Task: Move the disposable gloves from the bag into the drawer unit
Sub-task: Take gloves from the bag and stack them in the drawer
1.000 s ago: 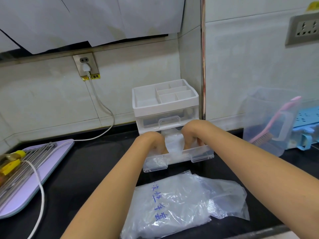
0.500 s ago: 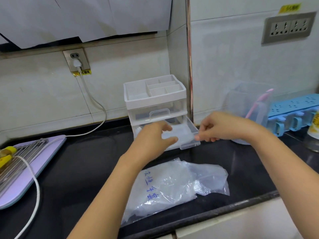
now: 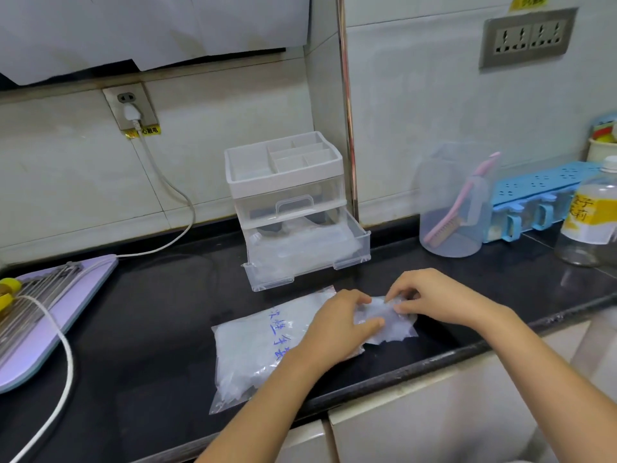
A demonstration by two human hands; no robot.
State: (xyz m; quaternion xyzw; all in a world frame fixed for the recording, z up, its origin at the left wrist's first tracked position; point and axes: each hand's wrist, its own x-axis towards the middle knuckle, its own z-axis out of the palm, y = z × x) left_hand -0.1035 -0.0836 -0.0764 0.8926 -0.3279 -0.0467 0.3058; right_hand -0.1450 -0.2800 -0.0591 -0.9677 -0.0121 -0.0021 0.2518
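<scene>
Indoors, black countertop [image 3: 150, 312] below white tiled wall [image 3: 66, 168]; left hand [image 3: 337, 325] flat on bag [image 3: 253, 349], right hand [image 3: 434, 295] pinch-tight on it.

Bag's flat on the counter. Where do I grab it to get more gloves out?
Take the bag by its crumpled open end, on its right, coming from above and the right; the full part lies flat to the left. The right hand pinches there; the left hand rests mid-bag.
</scene>
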